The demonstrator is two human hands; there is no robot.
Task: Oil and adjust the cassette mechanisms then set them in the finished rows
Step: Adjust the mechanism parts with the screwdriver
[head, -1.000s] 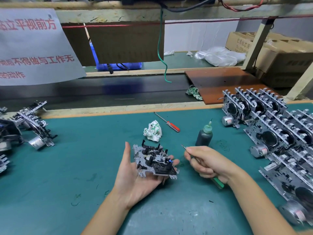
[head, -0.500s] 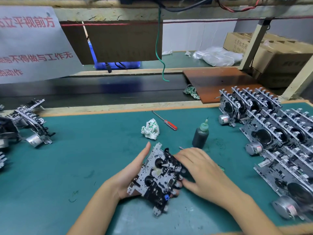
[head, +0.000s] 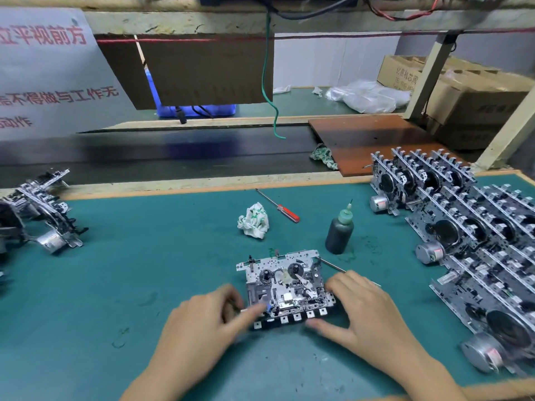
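Though blurred, red Chinese characters on hanging sign [head: 43, 70]; box [head: 463, 91] print illegible.

A cassette mechanism [head: 285, 287] lies flat on the green mat [head: 144, 270] — left hand [head: 202, 328] and right hand [head: 364, 311] touching its sides, oil bottle [head: 340, 234] just behind.

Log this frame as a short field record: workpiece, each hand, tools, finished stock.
workpiece: cassette mechanism lying flat on the green mat
left hand: at its left front edge, blurred
right hand: at its right edge, holding a thin tool
tools: oil bottle, red screwdriver, crumpled rag
finished stock: finished rows at right
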